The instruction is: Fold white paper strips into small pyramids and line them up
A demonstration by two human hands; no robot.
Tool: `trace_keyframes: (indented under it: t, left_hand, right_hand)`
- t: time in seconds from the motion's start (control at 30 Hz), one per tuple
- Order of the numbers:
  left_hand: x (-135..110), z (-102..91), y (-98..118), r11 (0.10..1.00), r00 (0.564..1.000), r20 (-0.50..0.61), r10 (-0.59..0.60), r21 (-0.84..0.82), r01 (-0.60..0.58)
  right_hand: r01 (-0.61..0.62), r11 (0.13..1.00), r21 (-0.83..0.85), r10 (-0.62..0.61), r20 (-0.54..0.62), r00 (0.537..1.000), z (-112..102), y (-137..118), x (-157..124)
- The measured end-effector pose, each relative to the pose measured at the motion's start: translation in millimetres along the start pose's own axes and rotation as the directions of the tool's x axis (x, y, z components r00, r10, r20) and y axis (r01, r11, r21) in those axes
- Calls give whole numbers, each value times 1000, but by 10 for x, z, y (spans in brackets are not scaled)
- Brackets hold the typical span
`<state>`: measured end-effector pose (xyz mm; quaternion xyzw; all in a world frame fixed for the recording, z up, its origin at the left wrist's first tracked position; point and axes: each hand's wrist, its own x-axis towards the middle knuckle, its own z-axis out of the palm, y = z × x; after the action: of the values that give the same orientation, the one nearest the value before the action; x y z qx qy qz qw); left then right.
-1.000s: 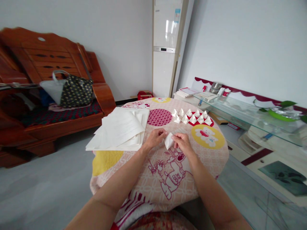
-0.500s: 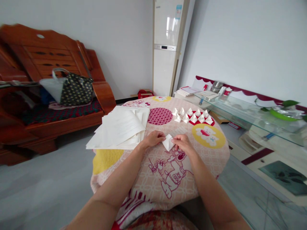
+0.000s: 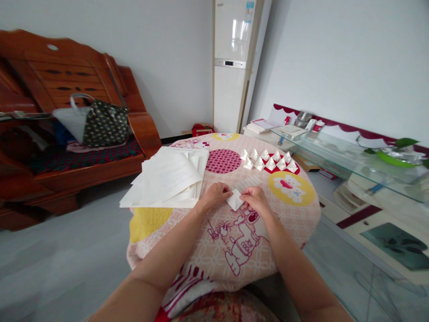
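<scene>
A small folded white paper point(image 3: 235, 200), diamond-shaped, is held low over the cloth-covered round table point(image 3: 201, 255). My left hand point(image 3: 216, 195) pinches its left corner, and my right hand point(image 3: 255, 198) grips the right corner with thumb and fingers. Just behind the fold lies a printed paper strip point(image 3: 250, 182), partly hidden by my right hand. Farther back, several finished-looking folded paper boats point(image 3: 271, 163) stand in two rows. On the left of the table rests a loose stack of white paper sheets point(image 3: 167, 179), the top ones curling.
A wooden bench point(image 3: 77, 71) with a patterned bag point(image 3: 105, 123) stands to the left. On the right is a glass-topped cabinet point(image 3: 351, 150) holding papers, cups and a green dish point(image 3: 395, 158). A tall white air conditioner point(image 3: 229, 94) stands behind the table.
The folded paper has flattened slightly between my fingers, its top corner now lower. My hands have barely moved, and the view has shifted a little.
</scene>
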<state>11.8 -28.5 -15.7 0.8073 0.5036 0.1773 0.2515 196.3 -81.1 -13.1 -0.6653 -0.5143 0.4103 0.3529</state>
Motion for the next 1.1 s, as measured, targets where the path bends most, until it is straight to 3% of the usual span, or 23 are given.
trace_keyframes:
  t: [0.17, 0.37, 0.57, 0.9, 1.1]
  left_hand:
    - [-22, 76, 52, 997, 994, -79, -73, 32, 76]
    - [-65, 81, 101, 989, 995, -72, -73, 122, 82]
    - [-106, 80, 172, 983, 994, -63, -87, 158, 96]
    - [-49, 79, 184, 987, 994, -21, -110, 113, 112]
    - [-56, 108, 212, 987, 991, -52, -124, 92, 129]
  right_hand:
    - [66, 997, -50, -69, -62, 996, 54, 25, 11]
    - [203, 911, -358, -259, -113, 959, 83, 57, 37]
    - [182, 834, -520, -272, -102, 957, 91, -3, -6]
    - [169, 834, -525, -272, -125, 954, 109, -3, 10]
    - [183, 842, -508, -280, -121, 952, 95, 1, 16]
